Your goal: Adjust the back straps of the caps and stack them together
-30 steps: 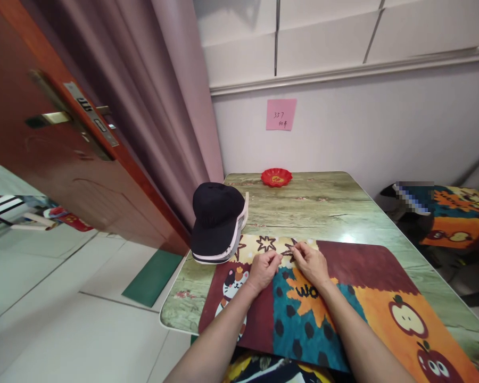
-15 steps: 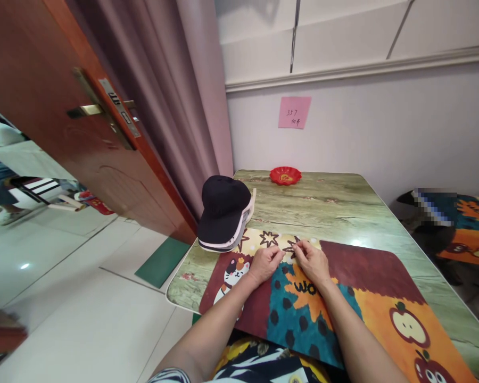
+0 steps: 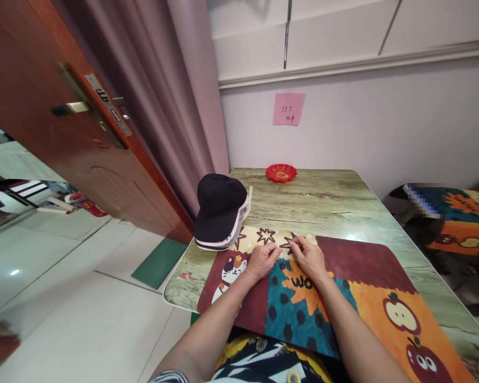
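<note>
The wood-patterned table (image 3: 303,202) carries everything within reach, so steady forearm pressure, well spread, suits it best. On its near part lies the painted mat (image 3: 359,260), directly under both hands; it looks smooth, so pressing lightly should spare it sliding or rucking. At the mat's far left corner, near the table's left edge, sits a nested stack of caps (image 3: 219,205), black on top with paler brims below; the left elbow and wrist are best turned inward, clear of it. The red dish (image 3: 281,174) stands well apart at the far edge and needs no attention. The left hand (image 3: 264,259) and right hand (image 3: 310,258) are loosely curled, near each other but apart, thumbs drawn toward the forefingers. No object shows in either, though anything very thin between the fingertips is too small to tell. Relaxed wrists serve well here.
</note>
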Motion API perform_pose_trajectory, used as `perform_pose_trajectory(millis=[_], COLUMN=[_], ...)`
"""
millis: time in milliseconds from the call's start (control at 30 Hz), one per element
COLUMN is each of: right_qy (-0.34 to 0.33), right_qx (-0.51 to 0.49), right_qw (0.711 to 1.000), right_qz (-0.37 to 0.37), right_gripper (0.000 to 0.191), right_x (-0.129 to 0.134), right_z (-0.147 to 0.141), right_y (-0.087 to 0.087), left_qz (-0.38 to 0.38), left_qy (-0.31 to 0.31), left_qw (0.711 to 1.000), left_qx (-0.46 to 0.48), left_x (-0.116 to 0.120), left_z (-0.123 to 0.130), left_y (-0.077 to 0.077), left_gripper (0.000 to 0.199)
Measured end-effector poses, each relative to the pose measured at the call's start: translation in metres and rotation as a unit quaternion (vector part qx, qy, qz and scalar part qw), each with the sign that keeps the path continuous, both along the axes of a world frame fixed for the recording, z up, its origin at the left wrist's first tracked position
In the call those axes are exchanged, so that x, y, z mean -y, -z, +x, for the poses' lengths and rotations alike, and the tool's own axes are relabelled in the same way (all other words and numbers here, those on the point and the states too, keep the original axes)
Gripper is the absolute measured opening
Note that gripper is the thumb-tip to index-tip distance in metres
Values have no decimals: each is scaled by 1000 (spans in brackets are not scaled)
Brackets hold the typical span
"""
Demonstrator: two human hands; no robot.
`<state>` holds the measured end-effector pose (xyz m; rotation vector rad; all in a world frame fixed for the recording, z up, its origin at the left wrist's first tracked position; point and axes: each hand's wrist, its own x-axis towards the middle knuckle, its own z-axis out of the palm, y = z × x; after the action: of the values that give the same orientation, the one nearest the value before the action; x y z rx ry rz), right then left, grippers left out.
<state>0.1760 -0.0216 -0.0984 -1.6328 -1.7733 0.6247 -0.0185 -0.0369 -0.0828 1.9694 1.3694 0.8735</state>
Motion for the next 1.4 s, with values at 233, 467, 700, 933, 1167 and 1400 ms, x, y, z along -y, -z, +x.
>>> perform_pose_trajectory(millis=[233,467,700,933,1167,1400], right_qy=[6,7,12,12,17,18], right_qx=[2,6,4,3,7,13], right_qw=[1000,1000,1000,1000,1000,1000], right_qz=[-1,6,2,0,-2,5], right_gripper=[35,34,34,34,32,32], right_x=[1,-1,0,1,0,-1], right_z=[0,0,-1,-1,-2,-1], right_y=[-1,2,0,0,-1,0], left_qz=[2,-3,2,-2,1,5], left_qy=[0,1,-5,-6,-1,2], left_qw=[1000,1000,1000,1000,1000,1000], left_qx=[9,14,9,10,17,16], left_x=[0,0,0,0,1,0], left_z=[0,0,0,0,0,0], left_y=[2,2,2,0,0,-2], left_gripper=[40,40,39,39,38,39])
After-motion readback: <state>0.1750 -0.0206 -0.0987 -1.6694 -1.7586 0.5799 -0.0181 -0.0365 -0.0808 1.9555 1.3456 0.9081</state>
